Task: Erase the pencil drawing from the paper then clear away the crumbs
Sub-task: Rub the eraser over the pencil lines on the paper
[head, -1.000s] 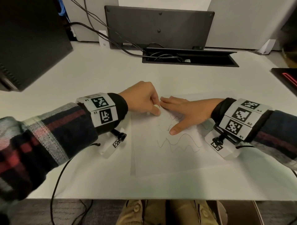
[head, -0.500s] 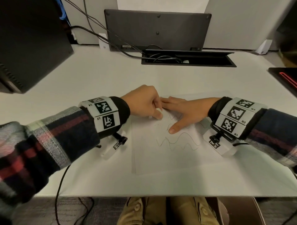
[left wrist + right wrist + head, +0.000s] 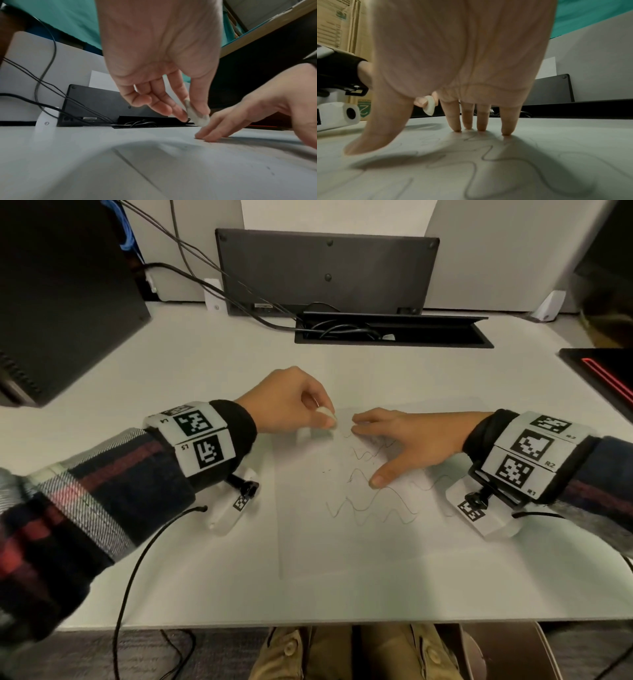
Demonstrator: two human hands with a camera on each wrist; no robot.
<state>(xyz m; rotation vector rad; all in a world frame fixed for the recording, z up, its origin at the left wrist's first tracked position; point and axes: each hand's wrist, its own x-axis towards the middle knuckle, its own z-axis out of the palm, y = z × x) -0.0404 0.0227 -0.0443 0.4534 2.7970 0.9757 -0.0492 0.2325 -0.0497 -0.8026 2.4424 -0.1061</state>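
While pinching the eraser (image 3: 328, 419) in the left hand (image 3: 287, 402) just above the paper (image 3: 342, 529), with right hand (image 3: 407, 440) spread flat over the pencil drawing (image 3: 373, 505) — could crumple under hard rubbing.

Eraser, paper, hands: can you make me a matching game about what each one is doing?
Things:
1. eraser
2. paper
3. right hand
4. cables

States:
A. lies flat on the white desk, with wavy pencil lines
B. pressed fingers-down on the sheet
C. pinched in the left hand, just above the sheet
D. coiled in the dark tray at the back

Pairs: 1-C, 2-A, 3-B, 4-D
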